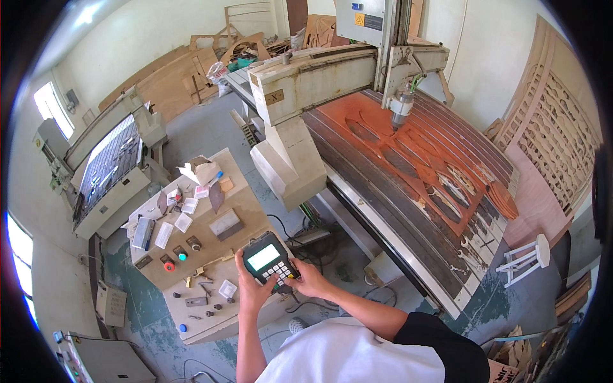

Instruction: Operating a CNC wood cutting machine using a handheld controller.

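Both my hands grip a black handheld controller (263,256) with a lit screen and light keys. My left hand (253,288) wraps its left side, the thumb over the lower keys. The right side is held by my right hand (310,281), whose thumb reaches onto the keypad. Fingers behind the controller are hidden. Just beyond it stands a beige control cabinet (249,198) with a red button (169,266) and a green button (182,257). On the right, a large router machine has its spindle (401,107) over a reddish cut board (415,163).
Small boxes (183,222), a grey block (226,225) and loose tool parts (196,301) lie on the cabinet. Wrenches (470,253) rest on the machine bed's near corner. A white stool (527,258) stands at right. Cables (313,306) trail below. Another machine (115,156) is at far left.
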Tool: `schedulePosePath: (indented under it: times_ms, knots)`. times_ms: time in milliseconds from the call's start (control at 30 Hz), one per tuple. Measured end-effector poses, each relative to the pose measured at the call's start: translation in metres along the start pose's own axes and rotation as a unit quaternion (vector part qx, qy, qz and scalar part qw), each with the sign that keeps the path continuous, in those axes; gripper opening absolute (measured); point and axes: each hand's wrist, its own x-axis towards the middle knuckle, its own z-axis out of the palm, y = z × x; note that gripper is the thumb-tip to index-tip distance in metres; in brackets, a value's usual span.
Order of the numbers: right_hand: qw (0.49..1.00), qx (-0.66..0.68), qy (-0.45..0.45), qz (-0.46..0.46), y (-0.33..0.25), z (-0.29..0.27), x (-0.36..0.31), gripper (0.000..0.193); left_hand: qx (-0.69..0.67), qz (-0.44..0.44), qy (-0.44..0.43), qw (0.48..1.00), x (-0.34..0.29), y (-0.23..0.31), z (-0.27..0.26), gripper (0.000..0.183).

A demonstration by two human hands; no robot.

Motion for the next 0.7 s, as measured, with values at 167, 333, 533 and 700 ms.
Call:
schedulePosePath:
  times_ms: [167, 333, 533, 700]
  knots:
    - [1.0, -0.006, 0.0, 0.01, 0.0, 0.0, 0.0, 0.062, 0.004, 0.015, 0.0, 1.0, 0.001, -0.001, 0.001, 0.101]
    - [0.999, 0.012, -0.001, 0.03, -0.007, -0.002, -0.001, 0.055, 0.015, 0.013, 0.004, 1.0, 0.0, 0.004, 0.0, 0.101]
    - [0.999, 0.027, -0.006, 0.039, -0.003, 0.0, 0.0, 0.056, 0.017, 0.012, -0.004, 1.0, 0.001, -0.002, -0.001, 0.108]
    - [1.0, -0.01, 0.008, -0.014, 0.004, 0.002, 0.0, 0.06, 0.021, 0.007, -0.005, 1.0, 0.0, 0.0, -0.001, 0.108]
